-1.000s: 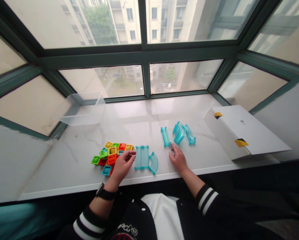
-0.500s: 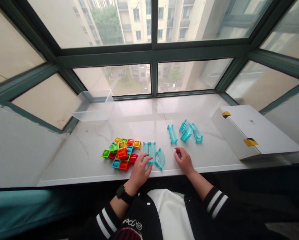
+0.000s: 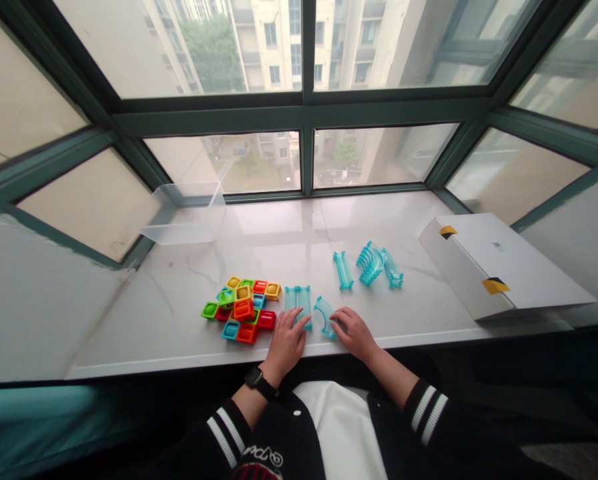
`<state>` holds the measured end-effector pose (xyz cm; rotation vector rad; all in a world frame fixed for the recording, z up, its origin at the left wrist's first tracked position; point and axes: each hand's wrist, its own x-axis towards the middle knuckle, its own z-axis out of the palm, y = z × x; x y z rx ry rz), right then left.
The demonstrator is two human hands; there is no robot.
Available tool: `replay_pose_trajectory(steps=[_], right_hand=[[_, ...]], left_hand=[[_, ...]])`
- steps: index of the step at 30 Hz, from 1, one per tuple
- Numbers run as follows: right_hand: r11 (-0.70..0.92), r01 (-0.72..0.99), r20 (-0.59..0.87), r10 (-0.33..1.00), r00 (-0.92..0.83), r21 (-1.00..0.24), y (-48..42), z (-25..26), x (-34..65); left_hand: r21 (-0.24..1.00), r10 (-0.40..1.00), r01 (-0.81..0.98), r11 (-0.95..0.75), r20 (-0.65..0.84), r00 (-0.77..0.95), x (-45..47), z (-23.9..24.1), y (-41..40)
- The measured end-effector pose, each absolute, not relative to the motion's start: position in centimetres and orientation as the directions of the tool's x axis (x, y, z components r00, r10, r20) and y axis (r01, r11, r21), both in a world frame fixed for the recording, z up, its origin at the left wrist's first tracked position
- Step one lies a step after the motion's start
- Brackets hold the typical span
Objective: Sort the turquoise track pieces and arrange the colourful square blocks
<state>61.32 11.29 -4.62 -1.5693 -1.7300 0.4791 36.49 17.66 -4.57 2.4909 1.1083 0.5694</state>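
Observation:
My right hand point(image 3: 355, 333) pinches the right edge of a clear blue curved track piece point(image 3: 323, 313), which lies near the sill's front edge. To its left, two clear blue straight track pieces point(image 3: 297, 299) sit side by side. My left hand point(image 3: 285, 341) rests at their near end, fingers stretched out and apart, fingertips over or on them; whether they press down I cannot tell. Close beyond that hand's left side is a heap of colourful square blocks point(image 3: 243, 309) in red, orange, yellow, green and blue.
Farther right lie a straight track piece point(image 3: 343, 270), a nested bunch of curved track pieces point(image 3: 370, 263) and another straight piece point(image 3: 393, 269). A clear plastic bin point(image 3: 189, 230) stands at the back left. On the right is a white box point(image 3: 499, 267) with yellow-black tape.
My right hand has moved left and taken hold of the curved track piece. That piece now stands slightly apart from the straight ones. My left hand has shifted slightly to the right.

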Motion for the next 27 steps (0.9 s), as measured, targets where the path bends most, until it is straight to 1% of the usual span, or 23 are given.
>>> replay_pose_trajectory(steps=[3,12,27], right_hand=[[0.158,0.659,0.275,0.958,0.078,-0.736,11.2,-4.9,61.4],[0.151,0.648,0.315,0.938,0.144,-0.747,11.2,-6.3,61.8],[0.197,0.625,0.342,0.932,0.121,-0.755,11.0,-6.0,61.8]], left_hand=[[0.467,0.763,0.620,-0.631,0.230,0.604,36.5,-4.7,17.7],[0.397,0.760,0.657,-0.641,0.208,0.616,36.8,-5.0,17.8],[0.416,0.756,0.644,-0.642,0.201,0.623,37.0,-4.3,17.6]])
